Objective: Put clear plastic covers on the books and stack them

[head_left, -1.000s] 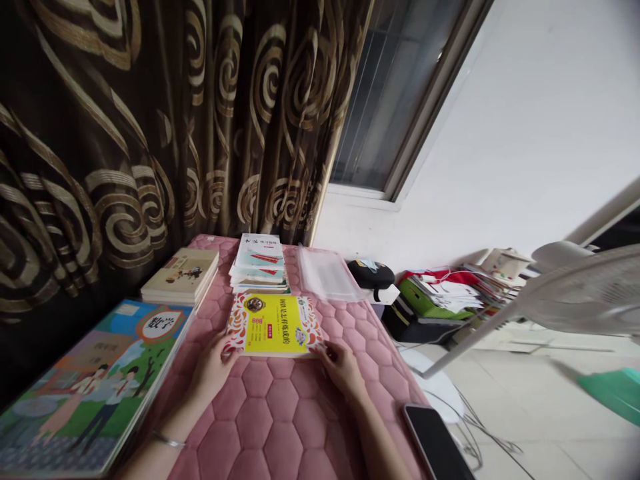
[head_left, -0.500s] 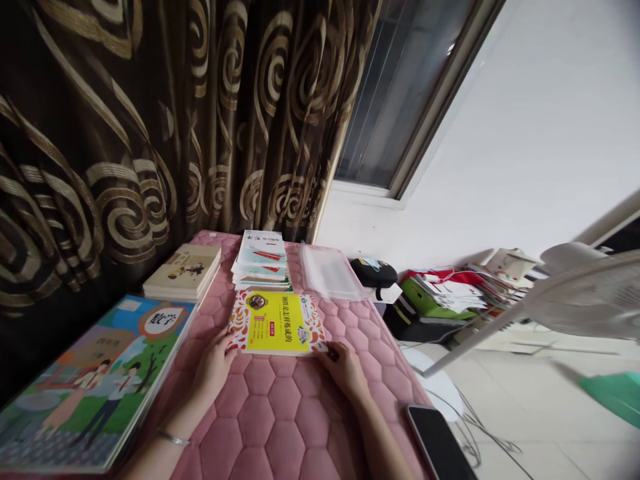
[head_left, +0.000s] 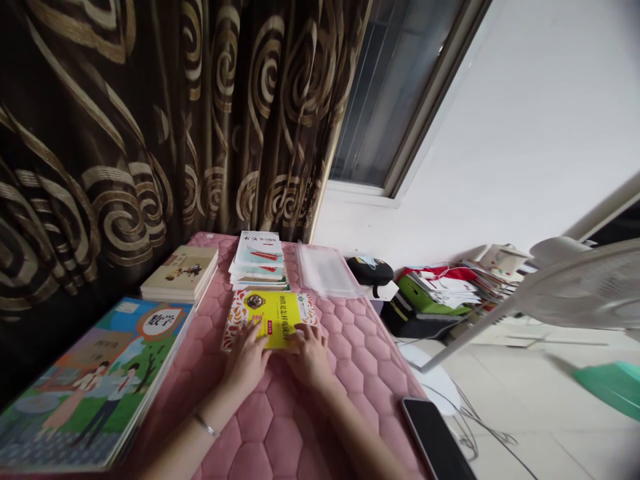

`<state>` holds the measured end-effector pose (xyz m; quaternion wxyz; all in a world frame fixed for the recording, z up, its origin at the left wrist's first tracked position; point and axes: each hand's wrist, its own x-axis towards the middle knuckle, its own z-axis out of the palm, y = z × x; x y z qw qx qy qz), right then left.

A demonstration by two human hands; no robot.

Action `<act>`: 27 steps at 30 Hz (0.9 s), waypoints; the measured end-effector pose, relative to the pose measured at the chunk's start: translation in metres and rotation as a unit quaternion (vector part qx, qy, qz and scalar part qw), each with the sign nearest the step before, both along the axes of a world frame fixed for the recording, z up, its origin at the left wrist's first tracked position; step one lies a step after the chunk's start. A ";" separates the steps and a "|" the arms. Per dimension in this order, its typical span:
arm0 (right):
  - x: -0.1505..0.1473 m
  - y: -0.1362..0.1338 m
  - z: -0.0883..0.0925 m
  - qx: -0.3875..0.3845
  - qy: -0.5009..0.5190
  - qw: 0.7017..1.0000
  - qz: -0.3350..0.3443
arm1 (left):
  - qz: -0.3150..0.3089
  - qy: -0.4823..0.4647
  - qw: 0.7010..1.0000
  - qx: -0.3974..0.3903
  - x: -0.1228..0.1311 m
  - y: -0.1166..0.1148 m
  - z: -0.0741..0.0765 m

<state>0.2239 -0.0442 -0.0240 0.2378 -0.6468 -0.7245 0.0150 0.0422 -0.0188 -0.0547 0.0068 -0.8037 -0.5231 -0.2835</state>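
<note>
One yellow book (head_left: 270, 320) is laid flat on a pink quilted mat (head_left: 280, 433), near the middle of the mat's far half. Its lower edge is covered by the left hand (head_left: 246, 360) and the right hand (head_left: 310, 353). Both hands are set on the cover, turned inward, with a narrow gap left between them. Fingers (head_left: 295, 337) of the right hand are spread over the lower right of the cover. Whether the book is clamped or merely touched cannot be told; no lift off the mat is seen. A thin bracelet (head_left: 206, 424) is worn on the left wrist.

A stack of workbooks (head_left: 259, 263) is placed just beyond the yellow book, nearly touching it. A plastic sleeve (head_left: 326, 270) is laid to the right of that stack. Left of the hands, a large math book (head_left: 95, 380) and a beige book stack (head_left: 180, 273) are set along the curtain (head_left: 125, 133). A phone (head_left: 435, 440) is lying face up at the mat's right edge, near the right forearm. Further right, a black pouch (head_left: 370, 270), a paper pile (head_left: 450, 287) and a white fan (head_left: 585, 293) are seen off the mat.
</note>
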 end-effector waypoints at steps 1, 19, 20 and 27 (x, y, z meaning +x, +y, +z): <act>-0.006 0.002 0.000 0.001 0.001 1.000 0.011 | -0.002 -0.005 1.000 -0.006 0.005 0.001 0.000; 0.066 -0.008 -0.015 -0.069 0.133 0.985 -0.089 | 0.057 -0.120 0.991 -0.030 -0.083 0.006 -0.015; 0.069 -0.007 -0.017 -0.065 0.153 0.983 -0.078 | 0.056 -0.130 0.989 -0.041 -0.085 0.007 -0.016; 0.078 -0.003 -0.029 -0.037 0.228 0.973 -0.027 | 0.041 -0.175 0.982 -0.053 -0.086 0.010 -0.025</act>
